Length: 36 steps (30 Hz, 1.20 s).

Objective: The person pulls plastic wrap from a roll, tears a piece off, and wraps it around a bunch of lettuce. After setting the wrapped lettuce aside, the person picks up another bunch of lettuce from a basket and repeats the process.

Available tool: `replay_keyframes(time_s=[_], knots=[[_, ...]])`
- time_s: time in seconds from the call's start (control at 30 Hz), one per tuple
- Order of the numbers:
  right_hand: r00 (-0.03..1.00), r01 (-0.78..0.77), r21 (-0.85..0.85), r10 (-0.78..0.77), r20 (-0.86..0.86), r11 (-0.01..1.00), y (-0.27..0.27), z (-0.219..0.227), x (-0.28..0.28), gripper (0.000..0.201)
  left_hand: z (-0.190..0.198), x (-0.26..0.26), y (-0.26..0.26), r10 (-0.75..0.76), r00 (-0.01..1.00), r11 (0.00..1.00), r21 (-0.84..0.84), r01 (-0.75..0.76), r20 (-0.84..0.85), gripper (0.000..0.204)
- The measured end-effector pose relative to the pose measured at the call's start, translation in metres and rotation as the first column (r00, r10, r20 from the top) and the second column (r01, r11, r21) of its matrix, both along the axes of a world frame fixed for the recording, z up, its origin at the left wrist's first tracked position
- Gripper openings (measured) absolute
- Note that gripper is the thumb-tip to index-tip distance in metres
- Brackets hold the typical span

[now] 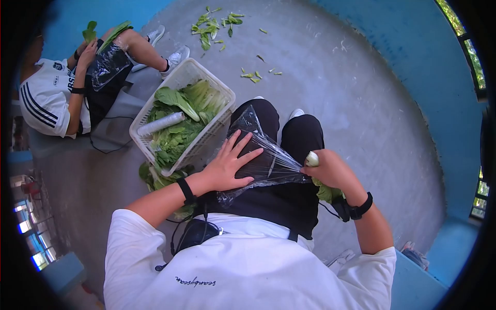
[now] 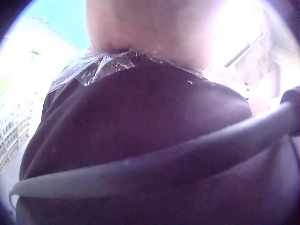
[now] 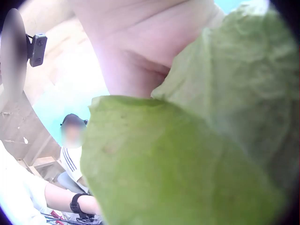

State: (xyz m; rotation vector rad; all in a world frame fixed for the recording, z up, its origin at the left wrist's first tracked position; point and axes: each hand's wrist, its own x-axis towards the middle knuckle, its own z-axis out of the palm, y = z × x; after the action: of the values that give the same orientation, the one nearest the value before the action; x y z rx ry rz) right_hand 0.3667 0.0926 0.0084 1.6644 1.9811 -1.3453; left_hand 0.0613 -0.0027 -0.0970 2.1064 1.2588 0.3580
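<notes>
A sheet of clear plastic film (image 1: 274, 161) lies over the dark trousers on the person's lap. The left hand (image 1: 230, 166) rests on it with fingers spread, pressing it against the thigh. From there the film runs in tight creases to the right hand (image 1: 333, 169). That hand grips a leafy green vegetable, its pale stem end (image 1: 312, 159) poking out beyond the fingers and its leaves (image 1: 326, 193) hanging below. Broad green leaves (image 3: 178, 164) fill much of the right wrist view. In the left wrist view, crinkled film (image 2: 96, 68) shows under the hand.
Left of the knees stands a white plastic basket (image 1: 206, 136) of leafy greens, with a roll of film (image 1: 161, 124) on top. More greens (image 1: 155, 178) lie beside it. Another person (image 1: 54, 98) sits at the left holding leaves. Leaf scraps (image 1: 206, 27) litter the floor ahead.
</notes>
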Motion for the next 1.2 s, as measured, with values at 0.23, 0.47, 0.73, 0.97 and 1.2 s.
replay_keyframes(time_s=[0.23,0.47,0.73,0.97,1.2], knots=[[0.981,0.172,-0.052,-0.176,-0.083,0.984,-0.014,-0.024,0.029,0.021,0.015,0.002,0.014,-0.198,0.977,0.978,0.056,0.202,-0.074,0.075],[0.966,0.254,-0.062,-0.257,-0.043,0.965,-0.026,-0.022,0.062,0.018,0.016,0.008,0.016,-0.286,0.956,0.953,0.087,0.292,-0.072,0.069],[0.932,0.339,0.068,-0.326,-0.157,0.938,-0.015,-0.005,0.060,0.022,0.022,0.007,0.014,-0.187,0.979,0.974,0.114,0.195,-0.078,0.076],[0.977,-0.080,0.048,0.088,-0.194,0.996,0.010,0.024,-0.042,0.033,0.005,0.002,0.004,-0.441,0.891,0.886,0.206,0.415,0.105,0.066],[0.928,-0.272,0.034,0.272,-0.256,0.962,0.045,-0.029,-0.068,0.052,0.009,-0.004,-0.011,-0.479,0.871,0.870,0.186,0.456,0.107,0.064]])
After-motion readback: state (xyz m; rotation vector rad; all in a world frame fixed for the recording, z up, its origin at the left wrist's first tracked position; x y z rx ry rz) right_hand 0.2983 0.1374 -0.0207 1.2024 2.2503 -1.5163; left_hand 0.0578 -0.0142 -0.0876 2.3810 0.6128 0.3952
